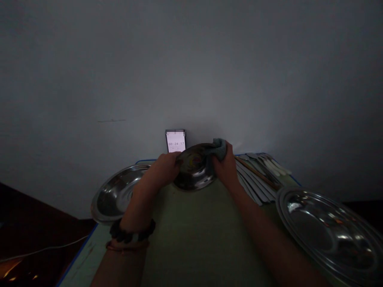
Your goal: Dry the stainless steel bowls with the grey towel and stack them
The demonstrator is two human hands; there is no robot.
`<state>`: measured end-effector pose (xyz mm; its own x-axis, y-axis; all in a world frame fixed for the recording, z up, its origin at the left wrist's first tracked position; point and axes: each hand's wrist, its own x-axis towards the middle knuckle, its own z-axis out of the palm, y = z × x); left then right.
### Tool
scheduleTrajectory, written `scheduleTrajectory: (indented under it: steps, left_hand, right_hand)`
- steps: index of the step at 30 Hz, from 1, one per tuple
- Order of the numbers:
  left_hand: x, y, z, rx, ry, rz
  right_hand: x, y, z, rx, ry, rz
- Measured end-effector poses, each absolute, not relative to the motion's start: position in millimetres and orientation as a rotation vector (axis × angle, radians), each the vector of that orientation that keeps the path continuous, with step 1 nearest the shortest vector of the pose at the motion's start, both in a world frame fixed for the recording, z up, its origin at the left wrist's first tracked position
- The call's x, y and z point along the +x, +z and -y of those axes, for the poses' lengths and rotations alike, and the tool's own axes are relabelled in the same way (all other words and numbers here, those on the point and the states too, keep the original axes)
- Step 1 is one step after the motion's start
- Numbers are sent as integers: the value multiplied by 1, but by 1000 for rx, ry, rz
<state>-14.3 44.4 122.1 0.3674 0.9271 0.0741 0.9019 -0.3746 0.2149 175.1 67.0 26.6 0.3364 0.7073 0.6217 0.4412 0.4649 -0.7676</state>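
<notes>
A shiny metal bowl [194, 177] is held up over the table, tilted so that its inside faces me. My left hand [167, 167] grips its left rim, with the fingers partly hidden behind it. On the opposite side my right hand [226, 165] is closed on a grey-blue cloth [220, 148], which is pressed over the upper right rim of the bowl. A dark beaded bracelet circles my left wrist.
A metal basin [104, 199] stands at the table's left, a larger one [311, 231] at the right. Several knives and other utensils [254, 179] lie behind it. A phone [176, 141] showing a timer leans on the wall [191, 71]. The green table [191, 239] has blue edging.
</notes>
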Motion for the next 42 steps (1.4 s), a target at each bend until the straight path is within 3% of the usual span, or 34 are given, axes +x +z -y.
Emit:
scheduleTrajectory:
  steps: [4,13,19,29,42]
  left_hand:
    - [-14,118,-45,2436,463,-1623]
    - [-12,122,-39,2426,494,-1540]
    - [-10,115,-46,2445,585,-1537]
    - [-9,122,-44,2428,425,-1757]
    - [-9,120,-43,2441,420,-1765]
  right_hand:
    - [177,48,-60,-991,155,1584]
    - [186,66,-52,-918,184,1796]
    - [190,45,-62,-990,264,1613]
    - [185,-8,-73,-1157,409,1365]
    - [180,-16,-70,-1214,436,1352]
